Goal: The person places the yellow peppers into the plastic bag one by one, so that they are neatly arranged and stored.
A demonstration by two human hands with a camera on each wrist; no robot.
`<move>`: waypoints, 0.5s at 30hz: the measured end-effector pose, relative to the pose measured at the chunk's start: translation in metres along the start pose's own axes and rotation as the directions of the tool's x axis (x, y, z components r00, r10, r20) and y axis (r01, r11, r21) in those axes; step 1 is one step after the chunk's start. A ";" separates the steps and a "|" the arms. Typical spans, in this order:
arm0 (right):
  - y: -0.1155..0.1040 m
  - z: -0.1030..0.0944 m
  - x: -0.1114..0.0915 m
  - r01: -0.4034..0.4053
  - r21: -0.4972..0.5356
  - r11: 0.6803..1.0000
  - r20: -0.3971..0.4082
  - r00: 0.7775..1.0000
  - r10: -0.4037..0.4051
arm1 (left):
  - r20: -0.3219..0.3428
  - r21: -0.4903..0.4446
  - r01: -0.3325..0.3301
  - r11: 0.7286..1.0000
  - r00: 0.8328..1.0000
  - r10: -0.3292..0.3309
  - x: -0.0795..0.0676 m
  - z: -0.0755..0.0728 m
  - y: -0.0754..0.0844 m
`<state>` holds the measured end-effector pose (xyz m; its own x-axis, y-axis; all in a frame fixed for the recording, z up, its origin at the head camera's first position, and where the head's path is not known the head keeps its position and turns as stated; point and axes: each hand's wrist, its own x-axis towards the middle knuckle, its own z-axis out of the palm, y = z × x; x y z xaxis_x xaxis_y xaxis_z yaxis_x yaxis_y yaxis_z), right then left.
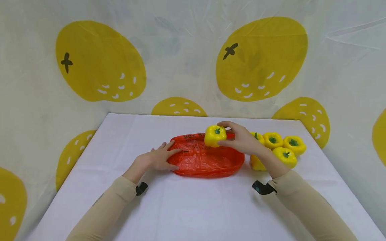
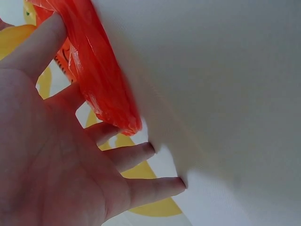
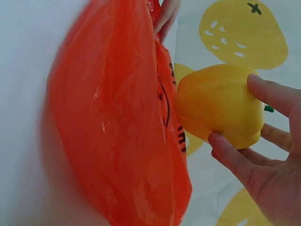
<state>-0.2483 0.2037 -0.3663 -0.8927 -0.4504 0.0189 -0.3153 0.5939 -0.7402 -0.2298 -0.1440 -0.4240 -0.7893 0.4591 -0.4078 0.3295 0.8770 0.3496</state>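
A red plastic bag (image 1: 196,164) with dark printing lies on the table, its mouth spread wide. Above the opening, my right hand (image 1: 242,139) holds a yellow bell pepper (image 1: 213,136) between thumb and fingers, its green stem facing up. The right wrist view shows the held yellow bell pepper (image 3: 218,103) beside the red bag's rim (image 3: 174,127). At the bag's left end rests my left hand (image 1: 161,157). In the left wrist view, the left hand (image 2: 61,136) has its fingers spread, some touching the red plastic (image 2: 101,70) and others the tabletop.
Several more yellow bell peppers (image 1: 284,156) stand grouped right of the bag, partly behind my right forearm. A white cloth covers the table (image 1: 187,207). Behind it hangs a pale curtain (image 1: 181,60) printed with big yellow fruit.
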 end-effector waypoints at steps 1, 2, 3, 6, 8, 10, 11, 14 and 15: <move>0.000 0.002 0.002 0.004 -0.004 1.000 0.000 1.000 -0.004 | 0.000 -0.001 0.000 1.000 1.000 0.000 -0.001 0.000 0.000; -0.001 0.004 0.004 0.008 -0.006 1.000 0.002 1.000 -0.008 | -0.001 -0.001 0.000 1.000 1.000 0.000 -0.001 0.000 0.000; -0.001 0.005 0.006 0.012 -0.010 1.000 0.004 1.000 -0.012 | -0.001 -0.003 0.000 1.000 1.000 0.000 -0.001 -0.001 0.001; -0.004 0.012 0.013 0.016 -0.017 1.000 0.016 1.000 -0.016 | 0.003 0.004 -0.002 1.000 1.000 0.002 -0.002 -0.001 0.001; -0.005 0.016 0.016 0.022 -0.014 1.000 0.028 0.999 -0.021 | 0.006 0.008 -0.004 1.000 1.000 0.004 -0.002 0.000 -0.001; -0.006 0.020 0.020 0.030 -0.012 0.999 0.037 0.999 -0.030 | 0.007 0.013 -0.005 1.000 1.000 0.005 -0.002 0.000 -0.001; -0.006 0.023 0.021 0.035 -0.011 0.999 0.041 0.999 -0.034 | 0.006 0.013 -0.005 1.000 1.000 0.005 -0.001 0.001 -0.002; -0.004 0.029 0.025 0.040 -0.008 0.999 0.052 0.998 -0.039 | 0.003 0.013 -0.005 1.000 1.000 0.005 0.000 0.000 -0.002; -0.004 0.031 0.026 0.042 -0.009 0.999 0.055 0.998 -0.042 | 0.003 0.014 -0.004 1.000 1.000 0.004 0.000 0.000 -0.001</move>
<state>-0.2601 0.1690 -0.3832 -0.8595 -0.5109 0.0125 -0.3557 0.5804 -0.7325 -0.2299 -0.1453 -0.4243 -0.7865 0.4631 -0.4086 0.3401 0.8771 0.3392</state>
